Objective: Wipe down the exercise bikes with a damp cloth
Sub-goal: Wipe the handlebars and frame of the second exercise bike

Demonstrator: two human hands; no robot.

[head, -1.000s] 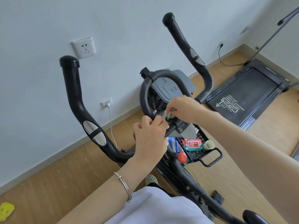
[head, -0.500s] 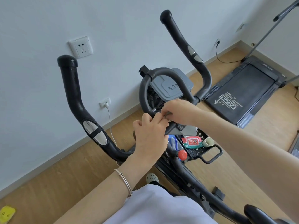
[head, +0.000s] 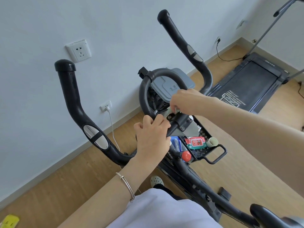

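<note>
While pinched by the right hand (head: 186, 101) against the exercise bike's handlebar clamp (head: 180, 120), damp cloth (head: 174, 111) likely soft, light and limp, best kept bunched; left hand (head: 152, 138) curled round the loop bar (head: 144, 89).

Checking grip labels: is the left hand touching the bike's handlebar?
Touching. The head view shows the left hand with its fingers curled over the handlebar beside the centre clamp.

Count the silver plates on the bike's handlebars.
2. One silver plate on the left handlebar near its bend; another high on the right handlebar. Others could be hidden.
</note>
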